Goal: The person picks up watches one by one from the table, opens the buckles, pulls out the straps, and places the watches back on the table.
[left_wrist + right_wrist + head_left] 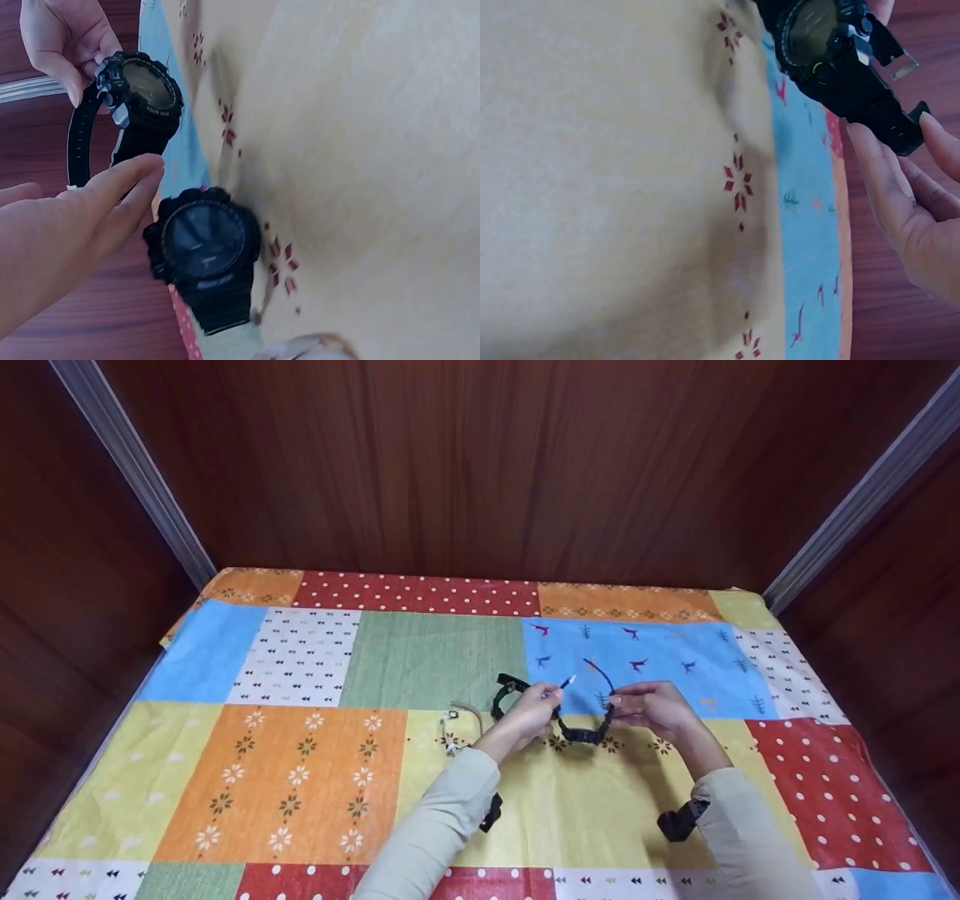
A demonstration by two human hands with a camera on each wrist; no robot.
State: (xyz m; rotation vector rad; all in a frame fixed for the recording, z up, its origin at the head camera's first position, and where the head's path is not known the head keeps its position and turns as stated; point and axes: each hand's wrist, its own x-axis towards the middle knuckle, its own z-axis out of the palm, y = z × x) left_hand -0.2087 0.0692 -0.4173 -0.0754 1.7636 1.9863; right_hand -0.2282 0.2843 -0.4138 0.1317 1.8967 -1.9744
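Note:
Between the two hands hangs a black sport wristwatch, dial low and both strap halves raised, unfastened. My left hand pinches the strap half with the metal buckle. On the other side, my right hand grips the holed strap half, its thumb and fingers around the strap in the right wrist view. Beside my left hand, a second black wristwatch rests on the cloth, partly hidden by that hand in the head view. A slim, light-coloured watch or bracelet lies to its left.
A patchwork tablecloth covers the table. Dark wood panels stand at the back and both sides, with grey metal strips at the corners. Black wrist cameras sit on both sleeves.

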